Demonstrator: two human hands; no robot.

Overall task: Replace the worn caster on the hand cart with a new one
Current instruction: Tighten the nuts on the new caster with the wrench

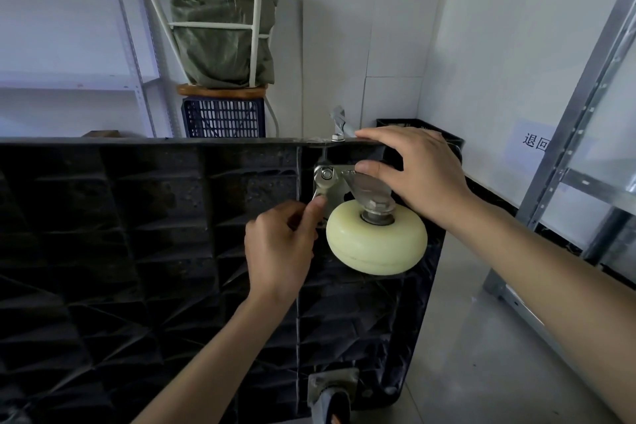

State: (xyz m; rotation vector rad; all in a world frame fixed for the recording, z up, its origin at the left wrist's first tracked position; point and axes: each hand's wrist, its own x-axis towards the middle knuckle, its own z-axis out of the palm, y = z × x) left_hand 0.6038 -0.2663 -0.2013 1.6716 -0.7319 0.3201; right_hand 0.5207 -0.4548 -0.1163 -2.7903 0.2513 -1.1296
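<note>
Storeroom; cart (137, 251) on edge, cream caster (377, 237) axle toward camera.

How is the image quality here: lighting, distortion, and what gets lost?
Head view: dim, flat indoor light; the black cart underside loses its rib detail in shadow, while the cream caster wheel reads clearly. Wide-angle bending bows the shelf upright at right. The wrench under the left hand is slightly soft.

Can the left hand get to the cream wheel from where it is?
Probably yes. The left hand grips the wrench right beside the cream wheel, with nothing between them, though it would have to let the wrench go.
</note>
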